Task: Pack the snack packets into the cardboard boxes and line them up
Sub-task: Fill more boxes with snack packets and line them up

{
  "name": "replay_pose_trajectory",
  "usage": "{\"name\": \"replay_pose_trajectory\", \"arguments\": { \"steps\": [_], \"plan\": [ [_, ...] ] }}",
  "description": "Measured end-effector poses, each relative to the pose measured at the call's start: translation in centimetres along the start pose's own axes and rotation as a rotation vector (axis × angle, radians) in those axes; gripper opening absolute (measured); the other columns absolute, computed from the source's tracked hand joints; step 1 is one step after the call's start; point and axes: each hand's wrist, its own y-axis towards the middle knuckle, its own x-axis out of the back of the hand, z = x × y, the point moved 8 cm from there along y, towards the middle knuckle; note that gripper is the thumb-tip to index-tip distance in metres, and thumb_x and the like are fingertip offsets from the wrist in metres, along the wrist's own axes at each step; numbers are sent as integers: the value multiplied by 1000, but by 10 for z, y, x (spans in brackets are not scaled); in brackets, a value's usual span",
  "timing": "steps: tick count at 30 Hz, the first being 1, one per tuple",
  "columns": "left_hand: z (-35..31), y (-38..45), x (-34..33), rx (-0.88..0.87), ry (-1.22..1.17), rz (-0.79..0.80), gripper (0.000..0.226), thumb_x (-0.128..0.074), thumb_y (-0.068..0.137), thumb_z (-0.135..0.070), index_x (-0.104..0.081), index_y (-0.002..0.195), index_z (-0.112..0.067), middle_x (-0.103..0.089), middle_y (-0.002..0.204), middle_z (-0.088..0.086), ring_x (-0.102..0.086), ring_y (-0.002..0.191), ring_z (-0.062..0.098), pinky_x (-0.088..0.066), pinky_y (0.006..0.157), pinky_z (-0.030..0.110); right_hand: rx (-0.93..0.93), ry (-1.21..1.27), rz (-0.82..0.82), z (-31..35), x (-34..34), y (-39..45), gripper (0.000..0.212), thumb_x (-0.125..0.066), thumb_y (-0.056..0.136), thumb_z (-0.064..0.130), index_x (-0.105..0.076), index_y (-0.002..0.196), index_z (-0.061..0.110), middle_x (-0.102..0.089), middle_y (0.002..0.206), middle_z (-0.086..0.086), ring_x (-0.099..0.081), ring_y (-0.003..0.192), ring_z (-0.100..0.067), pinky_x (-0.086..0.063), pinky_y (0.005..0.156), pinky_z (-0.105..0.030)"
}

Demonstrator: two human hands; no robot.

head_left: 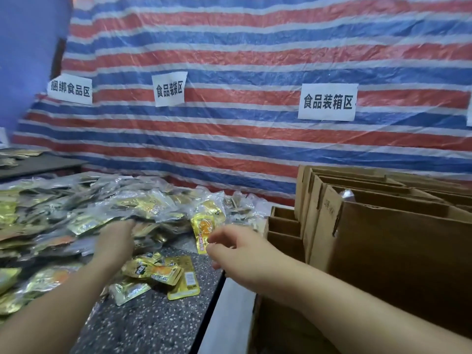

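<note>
Reaching into the packets (107,208), the left hand (116,238) is shown with fingertips buried in the heap; its grip cannot be told. The right hand (229,247), fingers loosely curled, is held empty just beside a yellow packet (201,228). Packets are heaped on the speckled desk (153,315); boxes (383,226) are lined at right.

On the striped tarp (255,60), paper signs: 捆绑食品区 (69,89), 食品装袋区 (169,89), 食品装箱区 (328,102); packet print unreadable.
</note>
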Motion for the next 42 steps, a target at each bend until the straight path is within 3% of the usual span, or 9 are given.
{"name": "replay_pose_trajectory", "arguments": {
  "steps": [6,11,16,21,25,28,31,35,42],
  "plan": [
    [-80,-34,134,-137,-285,-301,21,-42,98,-2,-61,104,-7,-65,89,9,-54,66,21,-45,53,35,-76,47,36,9,6,-43,44,-55,100,39,-47,141,25,-60,115,8,-59,86,-1,-49,64,-10],
    [-155,-85,224,-199,-578,-257,20,-46,95,-2,-54,91,-21,-59,81,-5,-54,72,9,-39,55,27,-58,34,52,20,16,-91,107,-77,84,48,-4,161,33,-18,167,2,-28,148,-23,-29,117,-37],
    [-251,-158,303,-373,-979,-113,32,-46,97,-1,-60,91,-29,-62,84,-11,-60,77,-2,-47,62,12,35,195,30,36,30,-148,144,-92,59,54,13,157,43,-19,166,7,-28,147,-18,-24,121,-35],
    [-330,-213,355,-393,-1291,42,20,-46,103,-13,-61,97,-24,-60,79,-7,-55,61,-2,-46,55,15,171,316,-1,48,50,-199,137,-92,69,40,15,154,51,-20,165,13,-28,145,-9,-31,108,-20],
    [-371,-231,368,-268,-1460,184,15,-49,103,-26,-64,97,-25,-64,77,-10,-60,64,-6,-47,60,13,418,333,-139,70,73,-242,113,-91,73,36,-4,137,71,-33,142,47,-31,134,20,-32,98,2],
    [-393,-242,367,-185,-1570,356,18,-49,103,-29,-66,98,-23,-69,66,-12,-65,60,-4,-49,53,12,504,321,-303,68,105,-267,104,-88,76,36,-18,152,47,-44,146,30,-40,137,6,-39,108,-14],
    [-396,-249,357,-62,-1648,388,18,-50,102,-25,-67,100,-20,-70,68,-7,-66,63,7,-53,57,22,407,373,-402,48,130,-288,75,-86,73,51,-47,136,39,-62,130,12,-62,120,-10,-54,99,-34],
    [-388,-268,324,-8,-1449,321,10,-56,100,-21,-66,100,-22,-72,88,0,-70,76,12,-58,62,28,443,575,-504,23,171,-319,90,-80,71,63,-49,141,14,-67,124,-5,-67,111,-21,-57,83,-27],
    [-417,-360,258,-260,-1188,512,6,-70,88,-24,-72,87,-18,-74,83,4,-73,80,17,-61,75,44,253,765,-516,-14,178,-331,77,-86,62,63,-55,128,37,-72,117,3,-69,110,-18,-59,88,-37]
  ]
}}
